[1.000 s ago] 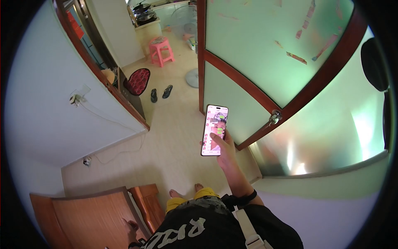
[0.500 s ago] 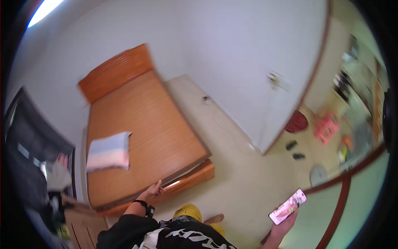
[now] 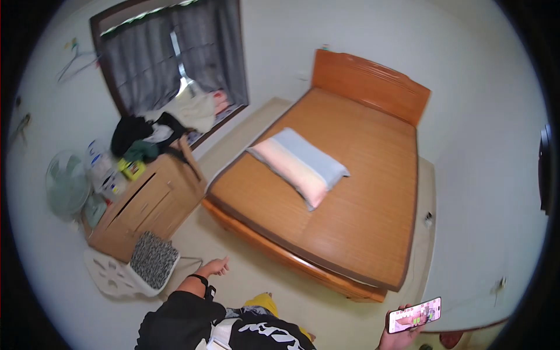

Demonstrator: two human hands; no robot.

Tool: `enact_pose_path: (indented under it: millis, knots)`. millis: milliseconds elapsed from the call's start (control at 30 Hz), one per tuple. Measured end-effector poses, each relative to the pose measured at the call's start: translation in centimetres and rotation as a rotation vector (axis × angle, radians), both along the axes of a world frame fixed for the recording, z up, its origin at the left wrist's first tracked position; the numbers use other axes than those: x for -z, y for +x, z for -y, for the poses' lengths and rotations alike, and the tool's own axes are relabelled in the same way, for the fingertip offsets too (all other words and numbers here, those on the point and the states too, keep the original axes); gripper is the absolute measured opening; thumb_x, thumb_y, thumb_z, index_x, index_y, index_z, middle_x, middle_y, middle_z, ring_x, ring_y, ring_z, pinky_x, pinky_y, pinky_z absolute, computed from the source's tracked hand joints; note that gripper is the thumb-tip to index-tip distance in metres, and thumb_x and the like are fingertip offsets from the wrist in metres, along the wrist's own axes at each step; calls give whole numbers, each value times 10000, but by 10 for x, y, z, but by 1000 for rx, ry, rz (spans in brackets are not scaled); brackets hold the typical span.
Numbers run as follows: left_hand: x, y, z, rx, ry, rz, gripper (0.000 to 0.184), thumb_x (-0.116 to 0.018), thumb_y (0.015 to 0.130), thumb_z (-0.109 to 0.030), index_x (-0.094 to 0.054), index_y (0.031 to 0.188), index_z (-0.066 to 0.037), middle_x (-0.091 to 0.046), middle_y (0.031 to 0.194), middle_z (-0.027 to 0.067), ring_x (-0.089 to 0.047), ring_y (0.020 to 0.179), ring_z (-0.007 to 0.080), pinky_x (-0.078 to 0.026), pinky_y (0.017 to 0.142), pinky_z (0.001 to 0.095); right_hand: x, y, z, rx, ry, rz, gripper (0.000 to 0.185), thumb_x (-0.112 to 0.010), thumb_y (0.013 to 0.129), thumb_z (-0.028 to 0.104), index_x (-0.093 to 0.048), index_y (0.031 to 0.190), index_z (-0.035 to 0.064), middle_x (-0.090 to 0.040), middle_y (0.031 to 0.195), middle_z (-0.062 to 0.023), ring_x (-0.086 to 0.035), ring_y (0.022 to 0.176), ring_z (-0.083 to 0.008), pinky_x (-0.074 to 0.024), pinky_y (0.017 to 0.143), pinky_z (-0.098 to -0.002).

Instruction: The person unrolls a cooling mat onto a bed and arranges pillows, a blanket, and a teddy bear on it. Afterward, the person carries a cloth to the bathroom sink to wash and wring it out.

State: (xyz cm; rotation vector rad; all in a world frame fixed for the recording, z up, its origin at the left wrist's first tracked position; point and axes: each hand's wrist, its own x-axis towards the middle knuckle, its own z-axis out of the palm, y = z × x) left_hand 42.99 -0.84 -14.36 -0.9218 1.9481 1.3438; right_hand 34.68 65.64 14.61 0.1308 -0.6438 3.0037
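At the lower right, my right hand [image 3: 400,333] holds a phone [image 3: 415,315] with its screen lit. The fingers wrap behind the phone, beside the foot end of the bed. My left hand [image 3: 218,266] is low in front of my body, over the floor, touching nothing; its fingers look loosely extended. Near it are the chair with a patterned cushion [image 3: 154,260] on the left and the wooden bed frame [image 3: 280,256] on the right. A pink and blue pillow [image 3: 303,165] lies on the brown bed mat [image 3: 367,192].
A wooden cabinet [image 3: 140,207] stands at the left with dark clothes [image 3: 139,137] and plastic bags on top. A fan [image 3: 67,184] is beside it. Grey curtains [image 3: 157,58] hang at the window. The headboard [image 3: 370,84] stands against the far wall.
The view has swung left from the doorway and glass door to the bed, cabinet and window. The phone has stayed in my right hand, and its screen is now turned more sideways.
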Motion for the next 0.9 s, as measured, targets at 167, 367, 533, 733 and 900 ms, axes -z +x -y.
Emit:
enact_pose_path:
  millis: [167, 367, 533, 733, 900]
  knots:
    - [-5, 110, 96, -371, -79, 30, 838, -232, 899, -727, -677, 988, -23, -662, 762, 89, -599, 627, 176, -465, 561, 318, -17, -82, 145, -123, 102, 76, 566, -414, 964, 521, -370, 1411, 176, -502, 1290, -159, -512, 1137, -336, -402, 924, -590]
    - [-1, 221, 114, -765, -26, -118, 773, -280, 930, -669, -674, 979, -6, -668, 782, 111, -628, 664, 195, -522, 630, 327, -37, -159, 310, -405, 158, 58, 592, -404, 957, 550, -382, 1406, 166, -511, 1290, -198, -507, 1151, -373, -465, 904, -563]
    - [74, 329, 77, -836, 26, 46, 782, -261, 912, -702, -682, 968, -45, -670, 794, 128, -643, 688, 226, -533, 640, 381, -17, -228, 428, -593, 188, -48, 565, -345, 983, 517, -394, 1397, 135, -539, 1280, -190, -500, 1190, -427, -422, 963, -605]
    - [3, 328, 59, -942, 110, 384, 816, -153, 931, -675, -645, 1094, -45, -696, 908, 135, -667, 802, 261, -521, 773, 419, 24, -297, 563, -786, 63, 108, 647, -405, 950, 555, -366, 1425, 117, -446, 1388, -221, -445, 1253, -417, -331, 1064, -547]
    - [-36, 296, 110, -1084, 77, 323, 771, -189, 956, -633, -653, 1077, -30, -692, 875, 144, -667, 800, 267, -528, 768, 428, 27, -336, 681, -838, 40, 202, 671, -338, 954, 597, -396, 1399, 98, -505, 1326, -215, -500, 1183, -407, -408, 996, -521]
